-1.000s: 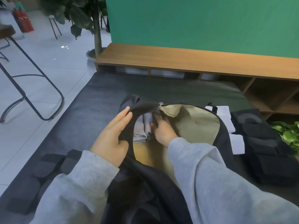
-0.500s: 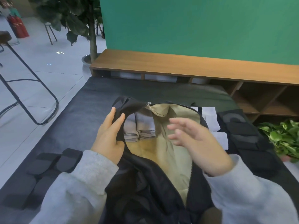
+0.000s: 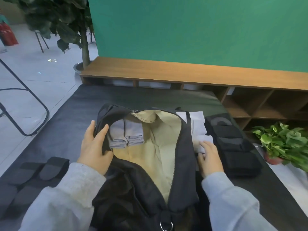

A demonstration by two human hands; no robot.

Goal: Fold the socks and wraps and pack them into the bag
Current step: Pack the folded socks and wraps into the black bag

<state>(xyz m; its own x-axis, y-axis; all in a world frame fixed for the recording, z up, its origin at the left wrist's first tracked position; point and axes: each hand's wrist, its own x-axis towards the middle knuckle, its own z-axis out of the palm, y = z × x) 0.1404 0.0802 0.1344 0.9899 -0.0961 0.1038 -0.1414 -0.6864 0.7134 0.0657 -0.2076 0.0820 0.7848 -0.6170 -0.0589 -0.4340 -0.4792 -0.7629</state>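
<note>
My left hand (image 3: 94, 147) grips the left edge of the black bag (image 3: 133, 189), fingers curled over the rim and holding the mouth open. The bag lies unzipped on the dark worktop (image 3: 66, 117), tan lining showing. Inside, up at the far left of the lining, sit two folded grey socks (image 3: 126, 135) side by side, touching each other and just beside my left fingers.

My right hand (image 3: 209, 157) is outside the bag, on its right side — fingers bent round the near end of a folded white sock (image 3: 204, 142), thumb under it as far as I can tell. A second folded white sock (image 3: 198, 124) lies just beyond, partly hidden by the bag's right flap.

To the right of the white socks, a row of folded black wraps (image 3: 233, 147) runs from far to near, touching one another. More black wraps (image 3: 33, 174) lie on the near left of the worktop, beside my left sleeve.

A metal ring (image 3: 166, 226) shows at the bag's near end. Beyond the worktop — a wooden shelf unit (image 3: 183, 74) against a green wall (image 3: 200, 30); a potted plant (image 3: 283, 145) at far right, a tree (image 3: 80, 30) at far left.
</note>
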